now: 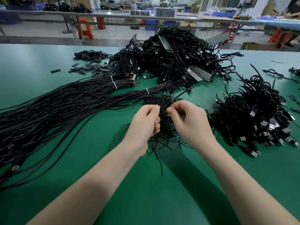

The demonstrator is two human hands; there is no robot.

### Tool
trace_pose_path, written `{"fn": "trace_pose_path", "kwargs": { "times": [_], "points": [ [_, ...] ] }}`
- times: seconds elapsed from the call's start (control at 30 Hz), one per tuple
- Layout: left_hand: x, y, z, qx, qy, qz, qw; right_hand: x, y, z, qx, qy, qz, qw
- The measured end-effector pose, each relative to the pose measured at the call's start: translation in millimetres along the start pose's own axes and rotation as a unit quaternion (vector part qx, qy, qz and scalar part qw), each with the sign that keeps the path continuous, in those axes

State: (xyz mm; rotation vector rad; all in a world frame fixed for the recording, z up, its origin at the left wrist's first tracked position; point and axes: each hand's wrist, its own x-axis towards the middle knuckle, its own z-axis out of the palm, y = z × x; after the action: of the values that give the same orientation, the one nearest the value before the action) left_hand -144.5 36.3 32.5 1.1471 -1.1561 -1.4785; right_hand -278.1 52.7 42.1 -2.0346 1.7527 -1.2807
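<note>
Over the middle of the green table (146, 184), my left hand (143, 125) and my right hand (191, 122) hold a small coiled black cable (167, 102) between them. Both hands pinch the coil with thumb and fingertips, left on its left side, right on its right side. Beneath the hands lies a loose heap of thin black ties (165, 132). The lower part of the coil is hidden behind my fingers.
Long black cables in two bundles bound with white ties (65, 103) spread across the left. A big tangled pile of cables and strip boards (175, 54) sits at the back. A heap of coiled USB cables (256, 114) lies on the right. Short black sleeves (90, 62) lie far left.
</note>
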Motion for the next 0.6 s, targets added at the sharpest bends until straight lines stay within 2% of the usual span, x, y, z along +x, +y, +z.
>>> {"fn": "trace_pose_path", "kwargs": {
  "times": [0.1,0.2,0.27,0.37,0.5,0.6],
  "points": [
    [-1,2,0,-0.039,-0.003,-0.021,0.999,0,0,1,0.025,-0.009,0.014,1.000],
    [-1,9,-1,-0.128,-0.025,-0.063,0.989,1,1,1,0.152,-0.034,0.082,0.984],
    [-1,11,-2,-0.164,-0.035,-0.074,0.983,2,0,1,0.245,-0.058,0.137,0.958],
    [-2,11,0,-0.154,-0.041,-0.063,0.985,2,0,0,0.351,-0.095,0.211,0.908],
    [-2,9,0,-0.118,-0.041,-0.055,0.991,3,3,-9,0.338,-0.132,0.185,0.913],
    [-1,4,1,-0.089,-0.030,-0.050,0.994,3,3,-12,0.288,-0.144,0.166,0.932]
  ]
}}
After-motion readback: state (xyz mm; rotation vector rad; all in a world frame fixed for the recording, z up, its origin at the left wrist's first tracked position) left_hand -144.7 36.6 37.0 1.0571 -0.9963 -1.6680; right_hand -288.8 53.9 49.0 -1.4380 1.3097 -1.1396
